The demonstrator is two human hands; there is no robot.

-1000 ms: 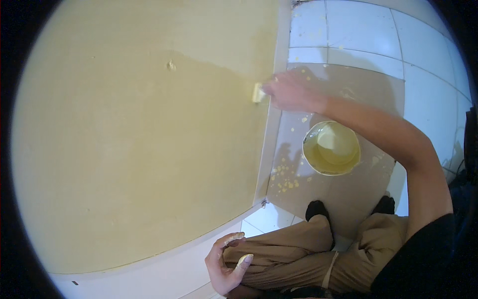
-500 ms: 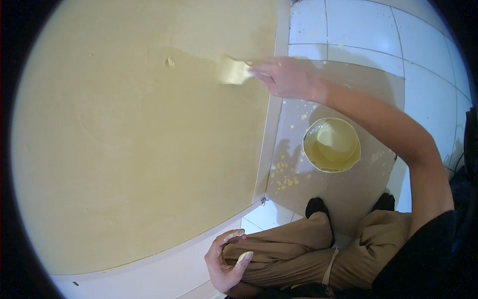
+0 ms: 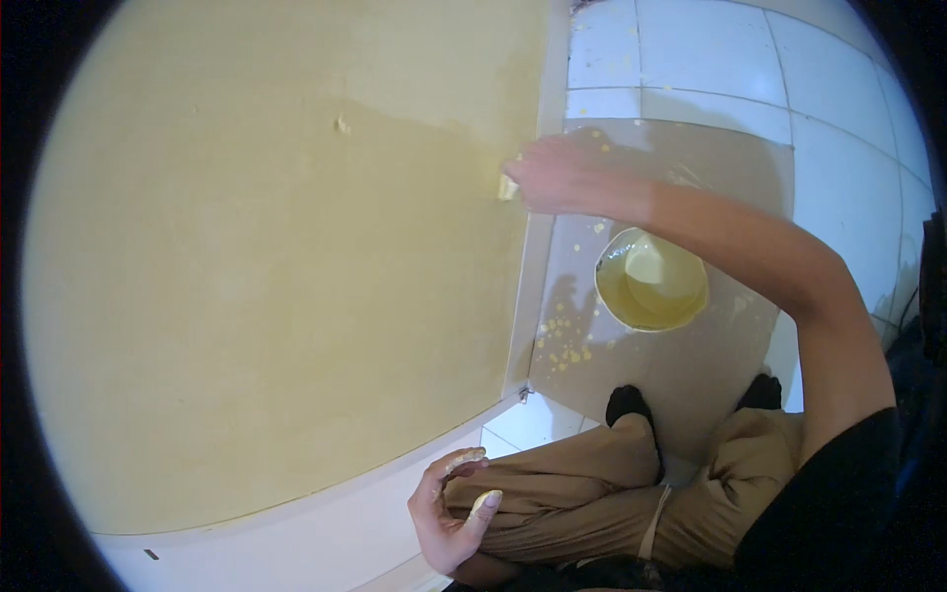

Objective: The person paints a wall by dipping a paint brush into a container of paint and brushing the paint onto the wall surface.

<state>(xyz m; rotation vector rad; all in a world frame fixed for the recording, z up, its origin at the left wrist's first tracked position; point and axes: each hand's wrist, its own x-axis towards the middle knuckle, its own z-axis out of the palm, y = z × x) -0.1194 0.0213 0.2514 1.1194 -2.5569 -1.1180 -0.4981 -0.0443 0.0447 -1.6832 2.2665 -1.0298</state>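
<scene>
My right hand [image 3: 550, 178] is closed around a paintbrush [image 3: 508, 187] covered in pale yellow paint. Most of the brush is hidden by the hand, and only its paint-loaded end shows. It meets the large yellow-painted surface [image 3: 326, 296] close to the white trim [image 3: 521, 326] on the surface's right edge. Below right of that hand stands a round tub [image 3: 619, 296] with yellow paint inside. My left hand [image 3: 444, 518] hangs over my left leg, fingers curved and apart, holding nothing; dried-looking paint coats its fingertips.
Paint-spotted brown sheeting [image 3: 730, 345] lies under the tub and my feet, over white floor tiles [image 3: 715, 49]. A small lump [image 3: 342, 125] sticks out of the painted surface. A white border [image 3: 247, 543] runs along the surface's lower edge.
My right hand has moved slightly down and the brush has shifted right and down toward the white trim, now turned so less of it shows. My left hand stays put.
</scene>
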